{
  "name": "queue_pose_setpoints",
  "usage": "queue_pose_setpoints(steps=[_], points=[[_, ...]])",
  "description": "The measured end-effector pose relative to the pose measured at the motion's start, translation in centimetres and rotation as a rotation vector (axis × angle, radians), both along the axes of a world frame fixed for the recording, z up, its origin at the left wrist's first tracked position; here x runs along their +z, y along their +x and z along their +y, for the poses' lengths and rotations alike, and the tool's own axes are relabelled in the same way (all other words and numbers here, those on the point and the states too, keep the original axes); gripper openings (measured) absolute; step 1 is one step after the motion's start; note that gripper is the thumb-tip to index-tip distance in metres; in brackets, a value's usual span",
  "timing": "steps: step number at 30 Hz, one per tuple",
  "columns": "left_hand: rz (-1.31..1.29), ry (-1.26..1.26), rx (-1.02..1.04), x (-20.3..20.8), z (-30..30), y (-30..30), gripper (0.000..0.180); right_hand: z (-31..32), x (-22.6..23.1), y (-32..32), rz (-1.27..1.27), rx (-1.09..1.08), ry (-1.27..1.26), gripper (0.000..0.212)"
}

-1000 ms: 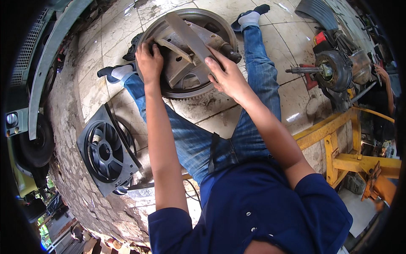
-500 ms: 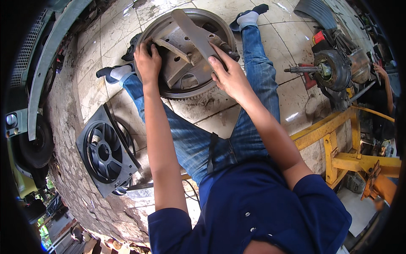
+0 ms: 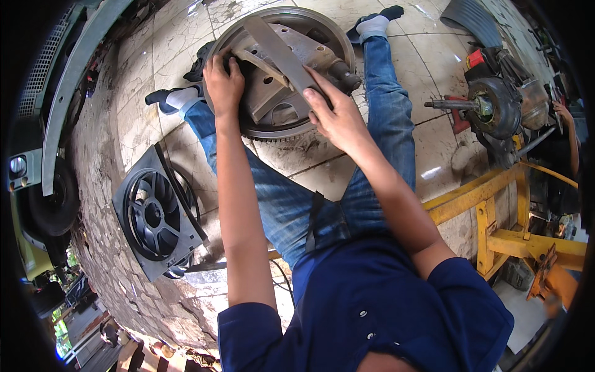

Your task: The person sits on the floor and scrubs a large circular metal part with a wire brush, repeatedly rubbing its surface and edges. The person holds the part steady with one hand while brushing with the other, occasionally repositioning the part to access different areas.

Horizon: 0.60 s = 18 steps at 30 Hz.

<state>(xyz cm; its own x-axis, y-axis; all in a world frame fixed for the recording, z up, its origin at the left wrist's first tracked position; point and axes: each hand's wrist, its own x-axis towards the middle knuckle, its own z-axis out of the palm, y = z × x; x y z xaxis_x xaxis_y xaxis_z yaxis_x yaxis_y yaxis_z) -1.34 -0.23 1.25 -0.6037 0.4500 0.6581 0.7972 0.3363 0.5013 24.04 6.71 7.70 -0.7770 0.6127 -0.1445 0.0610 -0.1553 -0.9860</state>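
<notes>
The bar's (image 3: 279,56) far end, which stood farther right over the wheel (image 3: 346,48) half a second ago, is now back toward the left, a little past where it lay one second ago relative to the wheel. The gap between the bar and the near end of the raised rib (image 3: 260,63) is narrower, and the right hand (image 3: 339,118) has gone left with the bar. The view has shifted too: wheel, right foot (image 3: 374,23) and shaft (image 3: 449,104) appear farther right, the fan (image 3: 154,214) slightly higher.
</notes>
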Motion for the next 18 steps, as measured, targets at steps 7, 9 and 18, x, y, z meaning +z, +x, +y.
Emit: queue_pose_setpoints(steps=[7,9,18], points=[[-0.014,-0.020,0.019,0.0,0.1,0.1,0.029,1.0,1.6,-2.2,0.007,0.034,-0.107,0.052],[-0.009,-0.022,0.020,0.0,0.1,0.1,0.029,0.8,1.8,-2.4,0.020,0.022,-0.130,0.052],[0.005,0.005,0.014,-0.1,0.2,0.2,0.027,0.2,0.5,0.8,-0.003,0.019,-0.077,0.050]])
